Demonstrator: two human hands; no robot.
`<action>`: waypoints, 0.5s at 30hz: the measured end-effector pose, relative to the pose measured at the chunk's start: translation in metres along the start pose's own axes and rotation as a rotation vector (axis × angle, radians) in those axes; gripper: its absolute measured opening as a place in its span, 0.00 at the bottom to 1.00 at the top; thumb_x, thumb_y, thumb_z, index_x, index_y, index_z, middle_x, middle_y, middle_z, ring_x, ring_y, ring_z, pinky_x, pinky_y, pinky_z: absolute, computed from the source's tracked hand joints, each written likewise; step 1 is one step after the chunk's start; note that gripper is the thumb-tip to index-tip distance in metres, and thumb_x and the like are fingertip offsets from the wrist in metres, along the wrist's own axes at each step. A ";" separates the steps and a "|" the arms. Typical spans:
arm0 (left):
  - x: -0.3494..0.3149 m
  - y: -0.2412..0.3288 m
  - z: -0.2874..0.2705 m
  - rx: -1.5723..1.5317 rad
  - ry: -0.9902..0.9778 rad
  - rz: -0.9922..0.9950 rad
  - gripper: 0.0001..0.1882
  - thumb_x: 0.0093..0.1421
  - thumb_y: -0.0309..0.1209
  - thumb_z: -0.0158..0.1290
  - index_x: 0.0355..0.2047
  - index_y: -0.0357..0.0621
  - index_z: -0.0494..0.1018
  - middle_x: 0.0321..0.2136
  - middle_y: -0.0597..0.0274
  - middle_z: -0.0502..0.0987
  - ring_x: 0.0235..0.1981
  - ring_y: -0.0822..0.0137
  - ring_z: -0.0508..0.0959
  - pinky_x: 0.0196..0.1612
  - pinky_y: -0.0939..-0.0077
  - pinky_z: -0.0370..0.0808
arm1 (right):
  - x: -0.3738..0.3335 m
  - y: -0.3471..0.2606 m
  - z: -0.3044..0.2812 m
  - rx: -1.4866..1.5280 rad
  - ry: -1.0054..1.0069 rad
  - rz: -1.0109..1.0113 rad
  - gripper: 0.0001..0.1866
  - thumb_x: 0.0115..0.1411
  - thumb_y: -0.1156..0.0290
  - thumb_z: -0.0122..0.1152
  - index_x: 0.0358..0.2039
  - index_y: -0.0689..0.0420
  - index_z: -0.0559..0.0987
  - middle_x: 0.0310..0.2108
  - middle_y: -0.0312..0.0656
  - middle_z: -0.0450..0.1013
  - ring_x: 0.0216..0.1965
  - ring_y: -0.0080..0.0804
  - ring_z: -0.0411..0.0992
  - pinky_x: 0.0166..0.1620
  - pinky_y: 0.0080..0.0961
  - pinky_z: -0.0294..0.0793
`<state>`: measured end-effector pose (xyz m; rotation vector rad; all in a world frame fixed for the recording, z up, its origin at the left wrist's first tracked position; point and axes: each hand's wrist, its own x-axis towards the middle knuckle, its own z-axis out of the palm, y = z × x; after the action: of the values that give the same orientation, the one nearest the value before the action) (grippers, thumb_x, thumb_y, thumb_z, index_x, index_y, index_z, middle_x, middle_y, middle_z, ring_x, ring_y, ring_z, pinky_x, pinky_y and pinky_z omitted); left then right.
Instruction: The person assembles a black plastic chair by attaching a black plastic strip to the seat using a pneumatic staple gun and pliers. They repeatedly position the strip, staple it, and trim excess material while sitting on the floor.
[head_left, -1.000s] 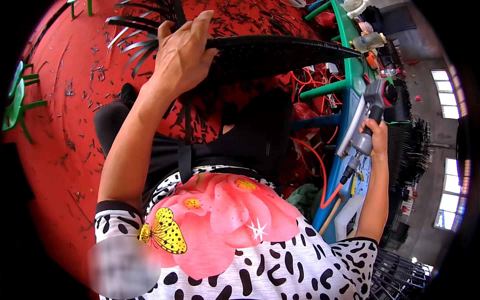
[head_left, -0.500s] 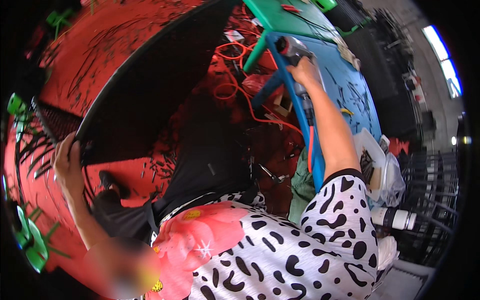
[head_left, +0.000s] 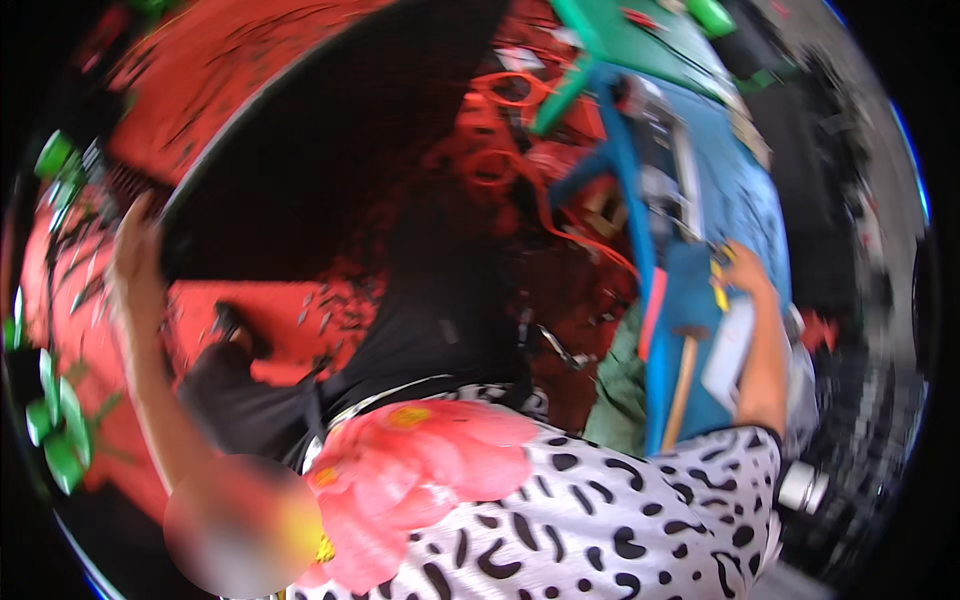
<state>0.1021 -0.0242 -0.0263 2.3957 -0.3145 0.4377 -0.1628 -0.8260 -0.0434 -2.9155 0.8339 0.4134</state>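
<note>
At the left, my left hand, smeared by motion, is at the rim of a large dark curved panel that stands across my lap, its fingers closed at the edge. Over the blue table on my right, my right hand is closed on a small yellow-handled tool; blur hides its exact kind. A grey and black air-powered nailer or stapler lies on the table's left part, out of my hand. Nearer to me lies a hammer with a wooden handle.
The blue table adjoins a green one. An orange hose loops over the red floor, which is strewn with dark scraps. A white container sits by my right forearm. Green cloth hangs beside the table.
My right hand has let go of the air tool, leaving it on the blue table, moved nearer to me and taken hold of the yellow-handled tool. My left hand stays at the panel's edge.
</note>
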 end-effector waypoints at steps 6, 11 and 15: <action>-0.001 0.033 0.013 -0.046 0.176 -0.099 0.26 0.53 0.31 0.57 0.52 0.43 0.68 0.39 0.59 0.79 0.42 0.57 0.77 0.49 0.64 0.68 | 0.034 0.060 0.019 -0.011 0.195 -0.033 0.25 0.42 0.64 0.68 0.41 0.61 0.77 0.34 0.51 0.73 0.36 0.43 0.73 0.43 0.33 0.72; -0.011 0.032 0.016 -0.017 0.299 0.038 0.38 0.48 0.18 0.55 0.61 0.38 0.57 0.39 0.60 0.80 0.43 0.65 0.76 0.52 0.72 0.70 | 0.102 -0.025 -0.040 0.960 0.463 -0.145 0.20 0.56 0.67 0.56 0.49 0.63 0.74 0.39 0.40 0.73 0.39 0.27 0.72 0.43 0.24 0.71; -0.009 0.031 0.019 -0.085 0.352 0.109 0.41 0.47 0.21 0.58 0.62 0.44 0.55 0.40 0.62 0.80 0.45 0.61 0.76 0.58 0.63 0.56 | 0.028 -0.324 -0.092 0.407 0.390 -0.685 0.23 0.59 0.65 0.56 0.53 0.63 0.71 0.43 0.46 0.74 0.43 0.30 0.73 0.46 0.26 0.72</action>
<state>0.0878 -0.0590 -0.0259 2.1759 -0.2971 0.8642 0.0530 -0.5794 0.0383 -2.6792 -0.0972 -0.3453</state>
